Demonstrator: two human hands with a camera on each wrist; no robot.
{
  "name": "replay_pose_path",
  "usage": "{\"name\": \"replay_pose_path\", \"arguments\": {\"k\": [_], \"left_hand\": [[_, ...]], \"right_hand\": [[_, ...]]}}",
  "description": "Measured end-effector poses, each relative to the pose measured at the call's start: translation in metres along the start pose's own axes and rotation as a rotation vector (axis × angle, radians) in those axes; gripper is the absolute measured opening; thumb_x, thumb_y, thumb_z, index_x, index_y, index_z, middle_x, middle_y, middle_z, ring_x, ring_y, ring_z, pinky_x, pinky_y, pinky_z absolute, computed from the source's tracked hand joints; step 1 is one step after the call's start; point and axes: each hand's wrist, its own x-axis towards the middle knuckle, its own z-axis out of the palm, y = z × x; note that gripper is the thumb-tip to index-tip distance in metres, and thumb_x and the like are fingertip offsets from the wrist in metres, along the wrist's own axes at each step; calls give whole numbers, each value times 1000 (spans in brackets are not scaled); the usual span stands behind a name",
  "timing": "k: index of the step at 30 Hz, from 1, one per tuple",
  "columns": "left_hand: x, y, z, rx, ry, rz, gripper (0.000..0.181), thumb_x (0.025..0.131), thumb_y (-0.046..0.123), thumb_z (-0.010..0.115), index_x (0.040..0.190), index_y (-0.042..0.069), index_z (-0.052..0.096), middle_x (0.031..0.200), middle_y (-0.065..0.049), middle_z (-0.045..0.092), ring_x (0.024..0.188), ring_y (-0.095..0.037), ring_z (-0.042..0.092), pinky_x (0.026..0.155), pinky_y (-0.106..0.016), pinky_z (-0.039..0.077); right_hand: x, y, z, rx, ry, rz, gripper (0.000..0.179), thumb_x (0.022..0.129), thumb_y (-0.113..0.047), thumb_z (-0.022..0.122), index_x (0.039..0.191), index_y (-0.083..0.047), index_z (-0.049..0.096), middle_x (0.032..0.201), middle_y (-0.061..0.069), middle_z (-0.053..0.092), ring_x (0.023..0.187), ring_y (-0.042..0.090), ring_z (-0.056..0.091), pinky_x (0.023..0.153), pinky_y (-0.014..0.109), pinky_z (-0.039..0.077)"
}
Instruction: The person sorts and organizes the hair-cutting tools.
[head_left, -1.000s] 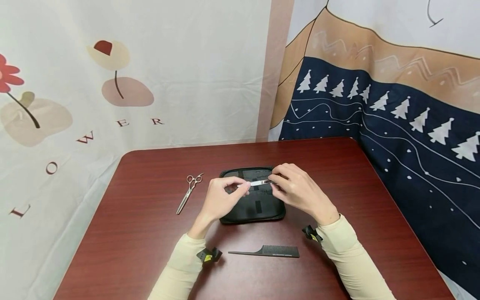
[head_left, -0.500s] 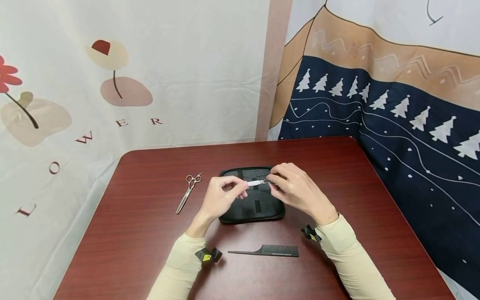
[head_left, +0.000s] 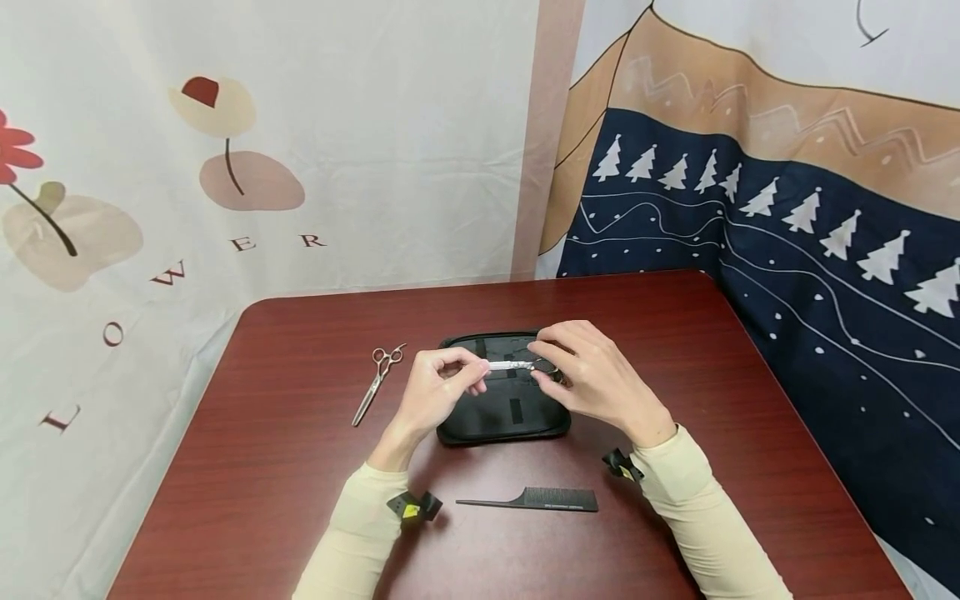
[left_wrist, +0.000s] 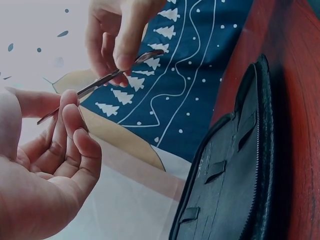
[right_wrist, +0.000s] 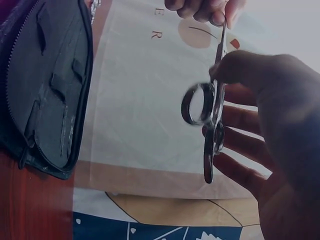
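A pair of steel hair scissors (head_left: pixel 512 365) is held level above the black zip case (head_left: pixel 476 423). My left hand (head_left: pixel 438 393) pinches the blade end between thumb and fingertips. At the finger rings (right_wrist: pixel 185 107), my right hand (head_left: pixel 600 383) holds the scissors; in the right wrist view its thumb lies against the shank and the other fingers spread behind. The left thumb and fingers hide the blade tips. Under the hands, the case shows its inner face with small elastic loops (left_wrist: pixel 215 171).
A second pair of scissors (head_left: pixel 369 398) lies on the red-brown table (head_left: pixel 285 500), left of the case. Nearer the front is a black tail comb (head_left: pixel 558 499). Printed cloths (head_left: pixel 420 150) hang behind the table and along its right side.
My left hand has shifted slightly left with the blades. The right fingers have spread and moved on the handles, so more of the dark rings shows. The case, comb and second scissors stay put.
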Motion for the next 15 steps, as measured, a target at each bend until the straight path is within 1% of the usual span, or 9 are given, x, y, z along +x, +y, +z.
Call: {"name": "replay_pose_path", "arguments": {"k": [2,7,9,13,15], "left_hand": [[0,-1,-1,4,-2,1,19,104,8,76,95,-8,82,75,-14,77,69,-25,74,70,-26,64],[1,-2,-2,4,-5,6,18,104,7,77,96,-8,82,75,-12,77,68,-17,73,69,-25,63],[1,-3,-3,-3,-6,14,18,104,6,76,95,-8,82,74,-11,77,67,-17,73,69,-26,64],[1,-2,-4,-13,-1,24,18,104,5,76,96,-10,81,75,-10,78,69,-23,75,70,-27,65],[1,-2,-5,-16,3,26,18,104,4,76,96,-10,81,76,-9,78,69,-23,75,70,-26,65]], "right_hand": [[-1,1,0,13,1,8,45,89,-21,94,129,-6,80,125,12,79,117,30,73,107,49,62],[-1,3,0,40,12,19,63,87,-29,95,142,-6,74,139,14,77,129,33,71,112,54,59],[-1,4,0,53,2,35,70,87,-32,94,148,-7,71,145,15,74,135,34,69,116,56,57],[-3,5,-2,88,-47,104,84,88,-41,92,161,-11,61,162,14,65,149,36,61,126,62,48],[-4,5,-4,110,-86,152,90,89,-45,91,166,-14,56,169,14,58,156,37,55,131,64,43]]}}
